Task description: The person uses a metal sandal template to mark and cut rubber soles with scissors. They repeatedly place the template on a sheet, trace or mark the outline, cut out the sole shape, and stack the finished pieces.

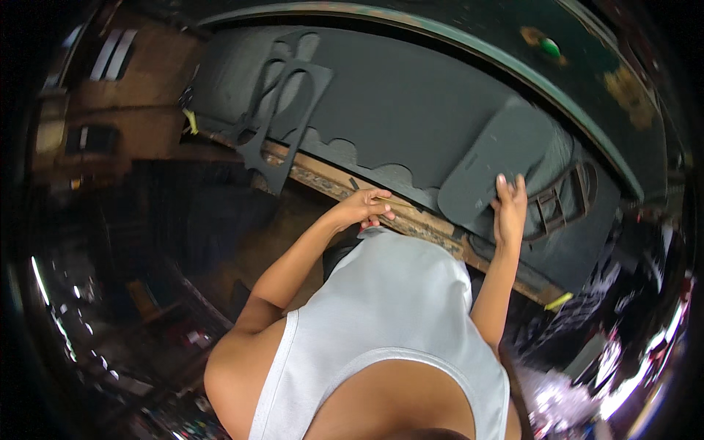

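A dark grey sole-shaped piece (491,158) lies at the right on a dark sheet (411,88) with a scalloped near edge. My right hand (510,209) is at its right edge, fingers stretched out and apart; whether they press on the piece I cannot tell. Just right of that hand rests a brown metal cutting die (561,209), an outline frame with crossbars inside. My left hand (363,208) hovers by the bench's wooden front edge (418,224), close to my body. Its fingers are loosely bent and apart, with nothing plainly held.
A cut-out scrap (290,117) with long sole-shaped holes lies at the left and hangs over the front edge. Beyond the sheet runs a long green machine beam (440,22) with a green button (549,48). Yellow pieces (559,301) mark the bench's front right corner.
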`<state>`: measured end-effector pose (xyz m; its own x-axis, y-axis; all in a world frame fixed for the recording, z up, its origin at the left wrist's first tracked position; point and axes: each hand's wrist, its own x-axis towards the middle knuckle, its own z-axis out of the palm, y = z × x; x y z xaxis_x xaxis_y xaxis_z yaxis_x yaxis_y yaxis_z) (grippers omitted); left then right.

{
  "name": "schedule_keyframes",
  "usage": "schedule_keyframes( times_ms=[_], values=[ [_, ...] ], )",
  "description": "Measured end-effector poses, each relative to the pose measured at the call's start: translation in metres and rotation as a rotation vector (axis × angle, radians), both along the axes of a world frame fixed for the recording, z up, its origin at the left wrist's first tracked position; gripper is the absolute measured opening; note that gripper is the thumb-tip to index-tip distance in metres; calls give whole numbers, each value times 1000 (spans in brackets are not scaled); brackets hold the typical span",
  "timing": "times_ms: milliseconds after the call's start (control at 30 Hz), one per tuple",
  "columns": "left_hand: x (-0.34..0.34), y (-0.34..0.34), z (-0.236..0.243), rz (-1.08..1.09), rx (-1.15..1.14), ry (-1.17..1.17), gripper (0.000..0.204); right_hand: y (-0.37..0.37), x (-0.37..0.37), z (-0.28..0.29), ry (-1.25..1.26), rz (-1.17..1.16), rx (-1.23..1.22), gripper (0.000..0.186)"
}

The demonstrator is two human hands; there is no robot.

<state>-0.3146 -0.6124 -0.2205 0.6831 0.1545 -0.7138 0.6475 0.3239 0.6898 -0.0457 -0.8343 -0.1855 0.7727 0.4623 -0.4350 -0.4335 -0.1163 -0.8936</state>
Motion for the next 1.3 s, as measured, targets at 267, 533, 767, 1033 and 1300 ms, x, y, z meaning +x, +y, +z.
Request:
schedule_keyframes(
  times_ms=[267,533,767,1033,1300],
  values=[
    [-33,37,25,125,1447,102,57,1,-23,-12,21,128,78,68],
    [-79,115,4,-3,1621,140,62,24,-44,-31,-69,295,112,49],
    [-129,299,218,-22,1932,239,44,24,-36,-37,-133,265,-7,56],
    [-206,535,331,835,1783,-523,21,73,-63,-6,-824,47,-813,65],
    [-273,675,36,208,1487,447,60,248,-155,49,-1084,226,-618,46]
  ],
)
